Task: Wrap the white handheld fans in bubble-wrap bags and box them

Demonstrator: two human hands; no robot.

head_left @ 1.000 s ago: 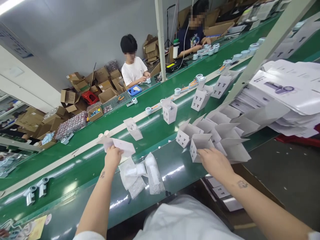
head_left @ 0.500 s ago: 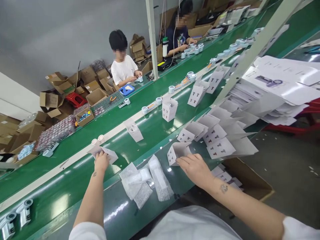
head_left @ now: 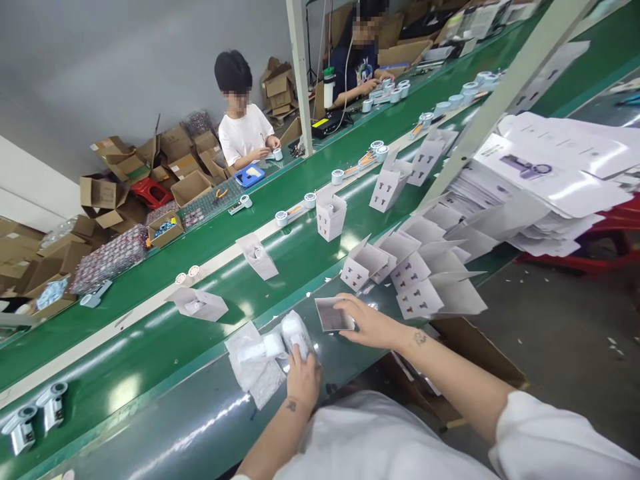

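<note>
My left hand (head_left: 303,380) has its fingers closed over the near end of a bubble-wrapped item (head_left: 293,328) on the dark work surface. A second bubble-wrapped item (head_left: 257,360) lies just to its left. My right hand (head_left: 370,323) grips the right side of an open white cardboard box (head_left: 327,315), which is tipped so that its mouth faces me. Behind that hand stand several open white boxes (head_left: 413,287) with small printed pictures, bunched together.
A green conveyor belt (head_left: 150,340) crosses beyond, bearing white boxes (head_left: 331,217) and light-blue handheld devices (head_left: 51,407). Flat printed cartons (head_left: 555,160) are stacked at right by a slanted post (head_left: 510,100). Two co-workers sit across the belt.
My left hand has left the white box on the belt and come right to the bubble-wrapped item. My right hand has tilted its box and shifted slightly left.
</note>
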